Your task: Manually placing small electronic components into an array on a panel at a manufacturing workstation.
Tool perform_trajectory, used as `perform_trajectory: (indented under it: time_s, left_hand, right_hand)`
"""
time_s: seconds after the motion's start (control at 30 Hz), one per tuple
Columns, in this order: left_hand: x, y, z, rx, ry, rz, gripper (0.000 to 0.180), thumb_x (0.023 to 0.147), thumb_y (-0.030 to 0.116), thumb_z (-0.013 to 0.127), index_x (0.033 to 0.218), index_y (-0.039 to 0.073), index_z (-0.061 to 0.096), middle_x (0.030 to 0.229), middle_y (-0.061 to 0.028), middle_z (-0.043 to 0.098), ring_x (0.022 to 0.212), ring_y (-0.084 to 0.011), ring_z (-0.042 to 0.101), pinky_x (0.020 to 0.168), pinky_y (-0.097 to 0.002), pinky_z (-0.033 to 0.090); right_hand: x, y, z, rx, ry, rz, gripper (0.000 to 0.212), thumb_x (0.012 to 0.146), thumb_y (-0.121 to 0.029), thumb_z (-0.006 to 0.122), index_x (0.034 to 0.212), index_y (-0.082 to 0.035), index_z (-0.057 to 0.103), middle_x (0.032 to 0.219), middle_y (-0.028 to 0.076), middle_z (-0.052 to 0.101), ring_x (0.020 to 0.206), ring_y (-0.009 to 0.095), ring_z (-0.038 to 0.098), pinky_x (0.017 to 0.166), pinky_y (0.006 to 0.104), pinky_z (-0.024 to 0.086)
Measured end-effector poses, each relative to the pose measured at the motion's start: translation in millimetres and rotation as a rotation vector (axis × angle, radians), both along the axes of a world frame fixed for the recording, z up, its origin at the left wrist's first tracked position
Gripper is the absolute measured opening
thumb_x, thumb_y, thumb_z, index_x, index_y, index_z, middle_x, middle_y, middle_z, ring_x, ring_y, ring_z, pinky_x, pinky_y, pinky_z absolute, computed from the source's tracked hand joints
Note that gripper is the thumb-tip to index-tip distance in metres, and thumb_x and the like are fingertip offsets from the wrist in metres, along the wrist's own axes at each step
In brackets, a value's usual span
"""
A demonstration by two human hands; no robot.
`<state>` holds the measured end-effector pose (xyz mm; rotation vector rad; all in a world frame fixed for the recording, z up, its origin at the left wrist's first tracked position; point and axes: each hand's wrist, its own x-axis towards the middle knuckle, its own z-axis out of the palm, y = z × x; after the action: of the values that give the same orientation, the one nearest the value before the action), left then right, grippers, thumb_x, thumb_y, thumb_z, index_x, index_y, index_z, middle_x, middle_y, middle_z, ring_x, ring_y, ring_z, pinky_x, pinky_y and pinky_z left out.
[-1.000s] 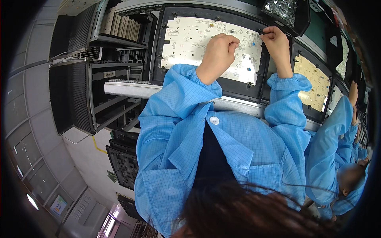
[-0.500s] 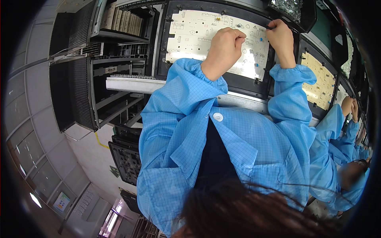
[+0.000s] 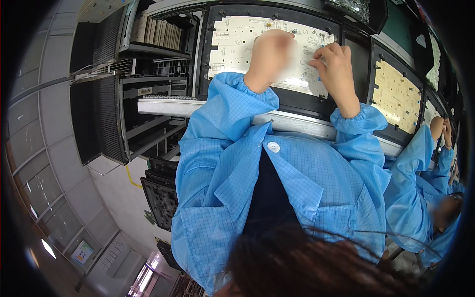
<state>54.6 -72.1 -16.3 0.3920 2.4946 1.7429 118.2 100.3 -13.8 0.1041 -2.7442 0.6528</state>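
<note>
A cream-coloured printed circuit board point(image 3: 232, 49) with printed marks, holes and a few small components lies in a black frame point(image 3: 203, 74) before me. Over its middle is my left hand point(image 3: 269, 57), curled into a compact shape. Blur covers much of its fingers, and anything in them is hidden. My right hand point(image 3: 337, 74) hovers above the board's right part, thumb and forefinger drawn together in a pinch. Whatever is between those fingertips is too small to make out. A small yellow component point(image 3: 268, 24) stands near the board's far edge.
A metal rail point(image 3: 297, 123) runs along the near side. To the right, another framed board point(image 3: 396, 99) lies near a co-worker in a blue sleeve point(image 3: 410, 158). A black rack point(image 3: 158, 32) holding several boards stands at left. Bins with small parts point(image 3: 354, 7) are at the far right.
My right hand has come from the board's far right edge nearer and leftward, over the board. My left hand has shifted slightly left, and its fingers now look blurred.
</note>
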Motion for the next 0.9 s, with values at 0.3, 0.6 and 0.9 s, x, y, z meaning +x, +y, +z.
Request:
perform_trajectory:
  time_s: [0.3, 0.6, 0.9]
  left_hand:
    - [12, 13, 7, -0.155, 0.118, -0.14, 0.016, 0.08, 0.003, 0.06, 0.089, -0.002, 0.072, 0.078, -0.0208, 0.068, 0.07, -0.0332, 0.067, 0.068, -0.0382, 0.054]
    - [22, 47, -12, -0.28, 0.208, -0.34, 0.014, 0.079, 0.006, 0.063, 0.086, -0.003, 0.071, 0.08, -0.0208, 0.068, 0.075, -0.0355, 0.067, 0.073, -0.041, 0.053]
    - [20, 51, -10, -0.379, 0.189, -0.383, 0.017, 0.08, 0.006, 0.063, 0.092, -0.003, 0.071, 0.083, -0.0215, 0.069, 0.074, -0.034, 0.068, 0.071, -0.0386, 0.054]
  right_hand:
    - [5, 13, -6, -0.174, 0.073, -0.084, 0.004, 0.084, -0.005, 0.064, 0.089, -0.004, 0.065, 0.084, 0.01, 0.062, 0.08, 0.027, 0.056, 0.072, 0.035, 0.046]
    - [31, 48, -17, -0.623, 0.061, -0.359, 0.005, 0.094, -0.005, 0.058, 0.096, -0.001, 0.057, 0.078, 0.0, 0.055, 0.068, 0.005, 0.047, 0.06, 0.0209, 0.04]
    - [34, 50, -14, -0.648, 0.05, -0.399, 0.014, 0.093, -0.005, 0.058, 0.105, -0.002, 0.065, 0.089, 0.005, 0.067, 0.081, 0.009, 0.06, 0.072, 0.022, 0.047]
